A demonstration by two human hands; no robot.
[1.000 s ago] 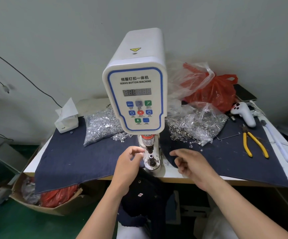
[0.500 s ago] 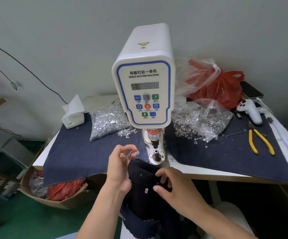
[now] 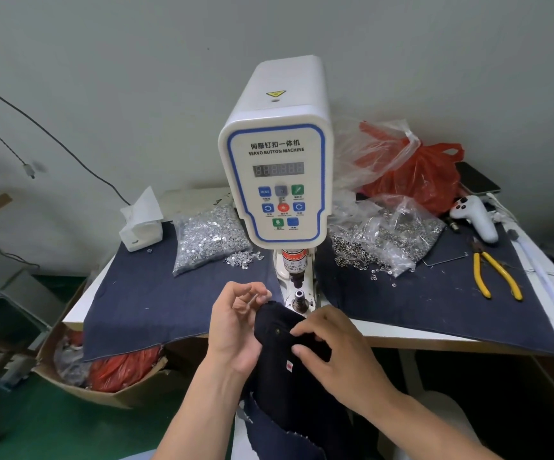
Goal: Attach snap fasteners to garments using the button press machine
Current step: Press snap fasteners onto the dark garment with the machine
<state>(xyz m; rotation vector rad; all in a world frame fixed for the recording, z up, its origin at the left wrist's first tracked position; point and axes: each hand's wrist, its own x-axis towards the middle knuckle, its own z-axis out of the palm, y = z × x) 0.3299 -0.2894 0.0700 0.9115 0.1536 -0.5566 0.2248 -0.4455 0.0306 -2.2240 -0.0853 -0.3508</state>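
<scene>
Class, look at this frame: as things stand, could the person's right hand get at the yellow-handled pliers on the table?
Probably yes. The pliers lie uncovered on the denim cloth, but the right hand is holding the dark garment and must release it first.

The button press machine [image 3: 277, 180] carries "SERVO BUTTON MACHINE" under a line of Chinese characters on its front panel. Below that sits a blue "MENU" button [image 3: 264, 191]. On the machine's top is a yellow warning triangle [image 3: 275, 93], and a label [image 3: 292, 264] under the panel partly reads "CARE OF FINGER".

Single head-worn view, looking forward and down, close over the button press machine [image 3: 277, 180].
</scene>
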